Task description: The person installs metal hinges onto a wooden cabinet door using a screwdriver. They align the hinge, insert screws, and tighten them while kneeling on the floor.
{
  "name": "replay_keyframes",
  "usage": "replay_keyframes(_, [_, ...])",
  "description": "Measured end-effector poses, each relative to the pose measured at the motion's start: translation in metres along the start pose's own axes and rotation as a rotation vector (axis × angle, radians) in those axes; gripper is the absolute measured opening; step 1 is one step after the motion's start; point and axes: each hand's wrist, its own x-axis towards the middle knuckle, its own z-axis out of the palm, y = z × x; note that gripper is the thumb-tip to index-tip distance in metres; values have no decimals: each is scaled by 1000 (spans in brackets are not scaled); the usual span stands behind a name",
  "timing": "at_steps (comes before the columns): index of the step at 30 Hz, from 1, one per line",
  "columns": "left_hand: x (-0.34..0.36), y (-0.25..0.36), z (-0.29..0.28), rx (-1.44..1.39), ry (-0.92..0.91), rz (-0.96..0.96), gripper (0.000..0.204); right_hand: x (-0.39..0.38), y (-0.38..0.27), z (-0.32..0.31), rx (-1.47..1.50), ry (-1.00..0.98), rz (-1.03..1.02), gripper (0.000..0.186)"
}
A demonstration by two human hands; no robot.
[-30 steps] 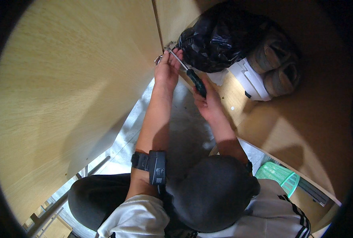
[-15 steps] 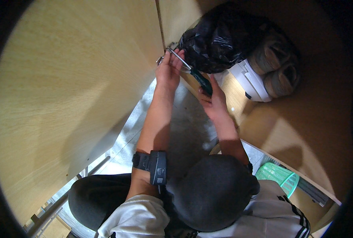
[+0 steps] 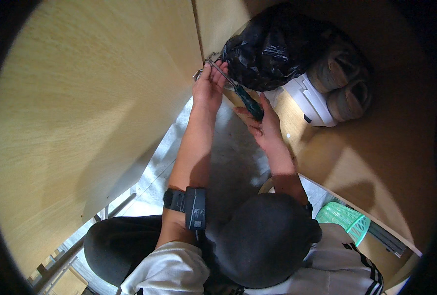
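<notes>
A screwdriver with a dark green handle slants up and left, its metal shaft reaching a metal hinge where the door meets the cabinet. My right hand holds the handle between thumb and palm, some fingers stretched out to the left. At the hinge, my left hand is turned palm up, thumb and fingers closed around the metal near the screwdriver's tip. Exactly what those fingertips grip is partly hidden by the hand and shaft.
The wooden door stands on the left. Inside the cabinet, a black plastic bag sits close to my hands, beside a white box-like item and a pair of shoes. A green basket is lower right, a metal rail lower left.
The fingers of my right hand have loosened and reach farther left, and the screwdriver handle has turned slightly. My left hand stays at the hinge.
</notes>
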Motion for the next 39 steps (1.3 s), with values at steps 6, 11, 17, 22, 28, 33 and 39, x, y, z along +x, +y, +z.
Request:
replay_keyframes(6, [-1,0,0,-10,16,9,32,9,16,2,-319,192,-213,27])
replay_keyframes(11, [-1,0,1,3,12,9,31,10,25,18,-358,320,-367,26])
replay_keyframes(17, [-3,2,2,13,12,8,30,2,0,5,-72,-17,9,28])
replay_keyframes(22, [-4,1,3,-2,12,7,29,4,15,13,-399,239,-233,24])
replay_keyframes(28, [-3,1,2,-20,14,7,28,2,12,17,-236,206,-199,27])
replay_keyframes(33, [-4,1,2,2,16,15,30,2,-1,4,-14,28,24,27])
replay_keyframes(39, [-4,2,0,21,10,-4,33,12,24,14,-327,300,-238,28])
